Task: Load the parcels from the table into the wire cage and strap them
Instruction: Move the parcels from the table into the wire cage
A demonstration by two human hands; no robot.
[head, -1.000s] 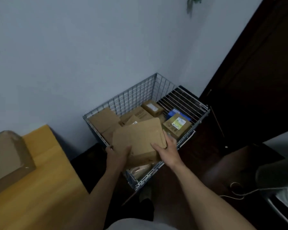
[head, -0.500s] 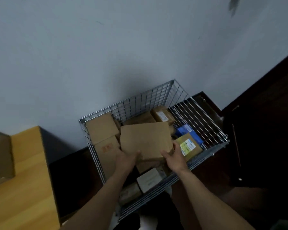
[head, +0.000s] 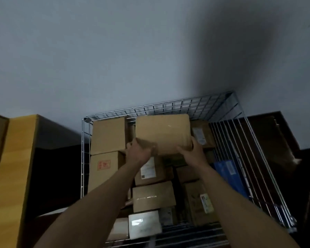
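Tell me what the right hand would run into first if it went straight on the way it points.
The right hand grips the held parcel, aimed at the cage's rear mesh. Going on, it would likely meet the labelled box beside it first, then that mesh; depth is unclear.

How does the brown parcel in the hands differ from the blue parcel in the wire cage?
The brown parcel is plain cardboard with no label showing; the blue parcel bears a pale label. The left hand and right hand grip the brown parcel above the other boxes; the blue parcel lies untouched by the right wall of the wire cage. Both look rectangular.
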